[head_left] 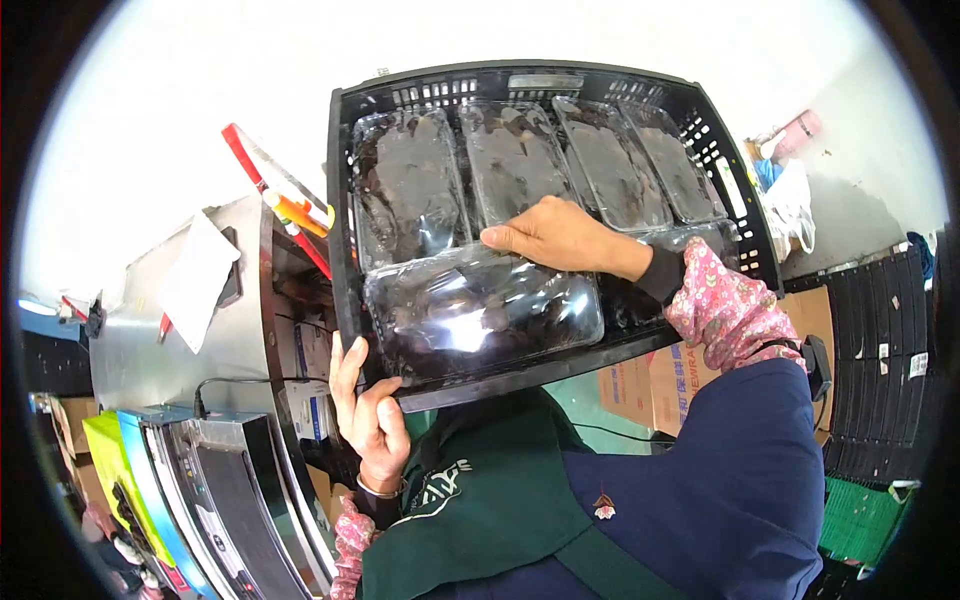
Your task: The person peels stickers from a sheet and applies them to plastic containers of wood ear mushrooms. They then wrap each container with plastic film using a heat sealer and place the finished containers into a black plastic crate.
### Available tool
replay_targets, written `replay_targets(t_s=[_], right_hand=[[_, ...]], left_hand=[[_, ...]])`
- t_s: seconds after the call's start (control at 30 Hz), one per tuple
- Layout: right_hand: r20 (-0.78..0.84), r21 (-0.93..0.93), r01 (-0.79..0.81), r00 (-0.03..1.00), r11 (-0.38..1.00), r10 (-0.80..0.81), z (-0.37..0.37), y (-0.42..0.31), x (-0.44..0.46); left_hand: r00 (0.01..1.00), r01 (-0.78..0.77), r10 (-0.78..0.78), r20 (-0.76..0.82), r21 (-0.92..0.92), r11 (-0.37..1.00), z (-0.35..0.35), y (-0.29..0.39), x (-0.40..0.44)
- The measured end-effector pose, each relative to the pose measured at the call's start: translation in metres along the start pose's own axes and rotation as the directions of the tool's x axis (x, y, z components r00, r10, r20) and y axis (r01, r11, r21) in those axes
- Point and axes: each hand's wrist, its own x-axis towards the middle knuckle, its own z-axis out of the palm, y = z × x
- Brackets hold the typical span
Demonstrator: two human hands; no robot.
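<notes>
A black plastic crate (555,355) is tilted up in front of me, holding several clear plastic-wrapped trays of dark contents, which I cannot identify. My left hand (372,415) grips the crate's lower left corner, with fingers on its outer side and rim. Inside the crate, my right hand (560,238) is closed on the upper edge of the front wrapped tray (480,310); the fingertips are hidden. Behind it stand other wrapped trays (408,180), in a row along the far side. Glare lies on the front tray's film.
To the left is a metal cabinet (150,330) with a white paper sheet (200,275) on it and red and yellow tools beside it. Below stand blue and black machines (215,500). A cardboard box (650,390), stacked black crates (885,350) and a green crate (860,520) are right.
</notes>
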Motion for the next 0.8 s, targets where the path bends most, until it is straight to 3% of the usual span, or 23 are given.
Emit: replay_targets(t_s=[0.03,0.13,0.17,0.27,0.33,0.37,0.43,0.47,0.5,0.53,0.57,0.6,0.67,0.73,0.8], right_hand=[[-0.040,-0.078,0.082,0.996,0.994,-0.085,0.008,0.002,0.002],[-0.087,-0.367,0.077,0.989,0.927,-0.116,0.014,-0.017,-0.010],[-0.200,-0.442,0.146,0.946,0.885,-0.255,0.020,-0.018,-0.013],[-0.208,-0.575,0.179,0.912,0.799,-0.354,0.017,-0.027,-0.022],[-0.280,-0.628,0.251,0.810,0.737,-0.515,0.008,-0.045,-0.024],[-0.248,-0.576,0.323,0.807,0.751,-0.537,0.012,-0.057,-0.020],[0.020,-0.520,0.473,0.839,0.712,-0.543,0.030,-0.065,-0.023],[0.109,-0.433,0.429,0.898,0.793,-0.426,0.039,-0.059,-0.018],[0.032,-0.570,0.499,0.807,0.653,-0.589,0.042,-0.051,-0.012],[0.098,-0.607,0.549,0.769,0.574,-0.632,0.032,-0.061,-0.011],[0.126,-0.620,0.683,0.571,0.385,-0.811,0.010,-0.090,-0.003],[-0.089,-0.505,0.676,0.578,0.537,-0.811,0.010,-0.115,0.006],[-0.458,-0.159,0.609,0.652,0.777,-0.604,0.015,-0.155,-0.009],[-0.511,0.065,0.518,0.751,0.853,-0.417,0.026,-0.213,-0.013],[-0.255,0.217,0.390,0.907,0.895,-0.334,0.042,-0.258,0.005]], left_hand=[[1.000,0.013,-0.013,0.004,-0.013,1.000,-0.001,0.001,0.000],[0.999,0.032,-0.032,0.029,-0.029,0.999,-0.005,0.005,0.001],[0.998,0.047,-0.045,0.037,-0.054,0.997,-0.007,0.006,0.000],[0.996,0.062,-0.056,0.071,-0.075,0.995,-0.018,0.009,-0.006],[0.994,0.050,-0.040,0.103,-0.095,0.994,-0.034,0.009,-0.015],[0.995,0.056,-0.046,0.089,-0.115,0.992,-0.043,0.002,-0.024],[0.994,0.110,-0.107,0.028,-0.107,0.988,-0.072,0.005,-0.043],[0.989,0.145,-0.146,-0.006,-0.100,0.984,-0.090,0.005,-0.056],[0.981,0.180,-0.184,-0.064,-0.066,0.981,-0.108,0.004,-0.072],[0.971,0.206,-0.211,-0.115,-0.047,0.977,-0.127,0.001,-0.091],[0.945,0.277,-0.274,-0.180,-0.007,0.961,-0.148,0.000,-0.113],[0.901,0.377,-0.359,-0.243,0.034,0.925,-0.178,-0.006,-0.135],[0.752,0.517,-0.481,-0.451,-0.050,0.854,-0.229,0.006,-0.179],[0.539,0.597,-0.544,-0.643,-0.164,0.786,-0.274,0.012,-0.230],[0.231,0.573,-0.670,-0.706,-0.458,0.680,-0.317,0.024,-0.279]])
